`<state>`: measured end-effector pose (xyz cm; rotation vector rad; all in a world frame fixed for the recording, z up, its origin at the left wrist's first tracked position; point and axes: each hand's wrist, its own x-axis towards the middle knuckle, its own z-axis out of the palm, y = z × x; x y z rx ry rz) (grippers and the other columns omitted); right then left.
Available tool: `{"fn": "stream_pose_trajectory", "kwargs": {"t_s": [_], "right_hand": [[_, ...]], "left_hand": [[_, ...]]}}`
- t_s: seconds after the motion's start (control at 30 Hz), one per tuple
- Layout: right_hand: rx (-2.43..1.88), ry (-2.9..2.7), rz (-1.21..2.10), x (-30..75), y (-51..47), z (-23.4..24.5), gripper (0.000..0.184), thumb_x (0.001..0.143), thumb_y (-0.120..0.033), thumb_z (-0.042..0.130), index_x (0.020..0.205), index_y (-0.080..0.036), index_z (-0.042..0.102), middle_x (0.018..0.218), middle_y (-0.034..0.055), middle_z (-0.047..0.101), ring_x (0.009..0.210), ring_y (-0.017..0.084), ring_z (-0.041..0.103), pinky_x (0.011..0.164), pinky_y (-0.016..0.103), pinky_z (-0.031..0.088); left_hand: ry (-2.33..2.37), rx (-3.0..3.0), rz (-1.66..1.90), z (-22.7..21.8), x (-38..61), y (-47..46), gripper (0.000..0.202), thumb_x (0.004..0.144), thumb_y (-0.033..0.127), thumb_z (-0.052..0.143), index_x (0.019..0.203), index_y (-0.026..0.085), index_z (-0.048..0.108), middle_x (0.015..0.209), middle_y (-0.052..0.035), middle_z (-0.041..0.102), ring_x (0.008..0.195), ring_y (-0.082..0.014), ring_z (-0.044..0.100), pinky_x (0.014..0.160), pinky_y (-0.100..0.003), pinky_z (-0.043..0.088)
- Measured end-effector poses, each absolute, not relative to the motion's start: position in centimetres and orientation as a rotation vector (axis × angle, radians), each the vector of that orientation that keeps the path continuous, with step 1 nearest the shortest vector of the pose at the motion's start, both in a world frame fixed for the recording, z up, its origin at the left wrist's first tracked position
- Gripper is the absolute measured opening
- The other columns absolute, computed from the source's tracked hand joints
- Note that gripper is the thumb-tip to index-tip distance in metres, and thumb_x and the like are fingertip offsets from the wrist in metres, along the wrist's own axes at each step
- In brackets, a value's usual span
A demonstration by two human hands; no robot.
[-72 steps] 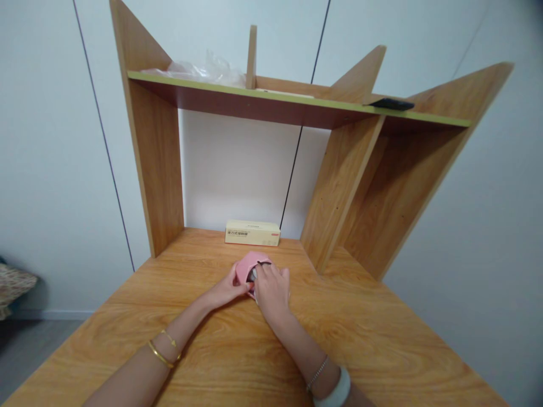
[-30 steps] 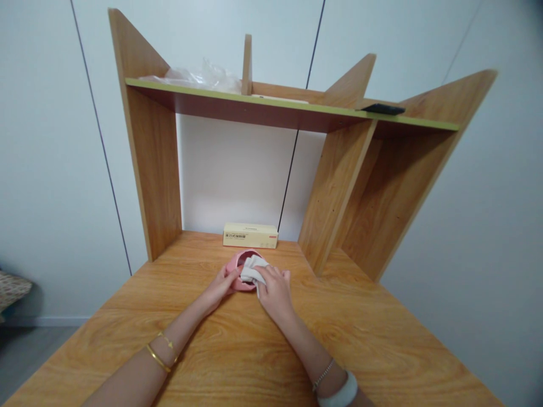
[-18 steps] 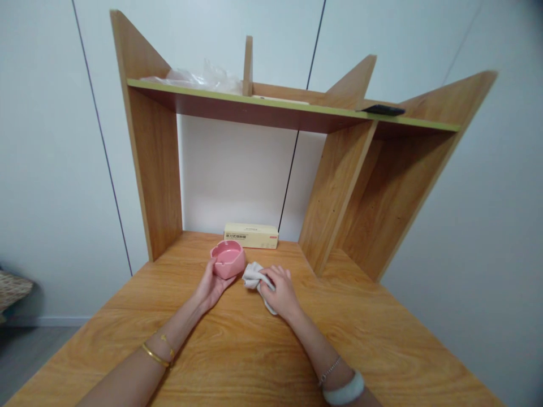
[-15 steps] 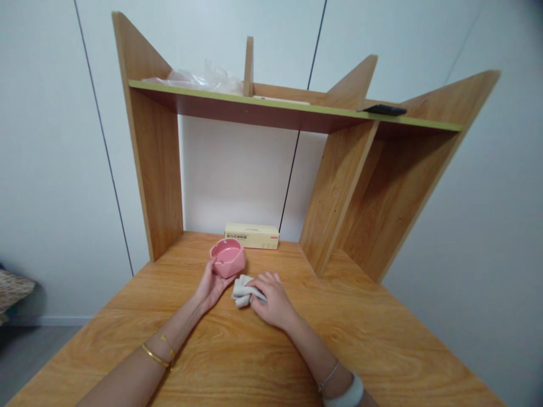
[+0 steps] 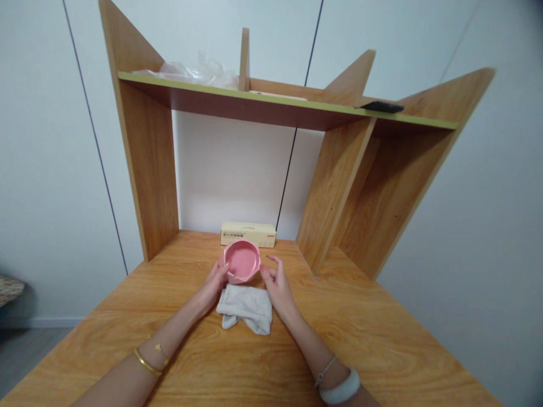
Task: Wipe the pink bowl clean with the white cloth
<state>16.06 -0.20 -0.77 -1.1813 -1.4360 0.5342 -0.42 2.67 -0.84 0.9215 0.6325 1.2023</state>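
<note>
A pink ashtray (image 5: 242,261) with an angular, notched rim is held up over the desk, tilted so its round hollow faces me. My left hand (image 5: 215,282) grips its left side, thumb over the rim. On the opposite side my right hand (image 5: 275,281) has its thumb against the rim, with the index finger stretched out; its other fingertips are partly hidden. Just below the ashtray, between my wrists, a folded light grey cloth (image 5: 246,308) lies on the desk, out of both hands.
Behind the ashtray a cream box (image 5: 266,236) with printed lettering stands against the wall. Wooden shelving (image 5: 153,164) rises from the desk (image 5: 339,339). On its upper shelf lie a clear plastic bag (image 5: 199,72) and a dark flat object (image 5: 382,107).
My right hand has let go of the cloth, which now lies spread wider on the desk, and has moved up to the ashtray. The ashtray has shifted right and tilted towards me.
</note>
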Motion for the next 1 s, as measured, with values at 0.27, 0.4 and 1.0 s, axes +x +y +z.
{"fn": "stream_pose_trajectory", "kwargs": {"t_s": [0.27,0.4,1.0], "right_hand": [[-1.078,-1.386,0.734,16.2,0.2,-0.8,0.045,0.077,-0.043,0.049,0.114,-0.018,0.044,0.060,-0.0043,0.052,0.051,0.011,0.048,0.046,0.020,0.036],[-1.163,-1.386,0.622,16.3,0.2,-0.8,0.042,0.079,-0.041,0.045,0.113,-0.017,0.051,0.054,-0.0045,0.051,0.050,0.012,0.048,0.046,0.020,0.036],[-1.780,-1.190,0.309,22.5,2.0,-0.5,0.039,0.075,-0.032,0.038,0.093,-0.012,0.066,0.053,0.0036,0.062,0.055,0.018,0.059,0.052,0.023,0.042]], "left_hand": [[0.605,1.176,1.181,-0.8,0.2,1.5,0.061,0.068,0.044,0.066,0.120,0.019,0.046,0.123,-0.0094,0.054,0.116,-0.0239,0.046,0.096,-0.034,0.037],[0.663,1.133,1.185,-1.2,0.3,1.7,0.061,0.066,0.046,0.067,0.116,0.017,0.049,0.117,-0.0103,0.058,0.114,-0.0250,0.049,0.096,-0.035,0.037],[0.747,1.565,0.986,-2.0,-0.2,2.5,0.036,0.077,0.048,0.053,0.095,0.019,0.064,0.094,-0.0072,0.068,0.095,-0.0223,0.058,0.090,-0.033,0.038]]}}
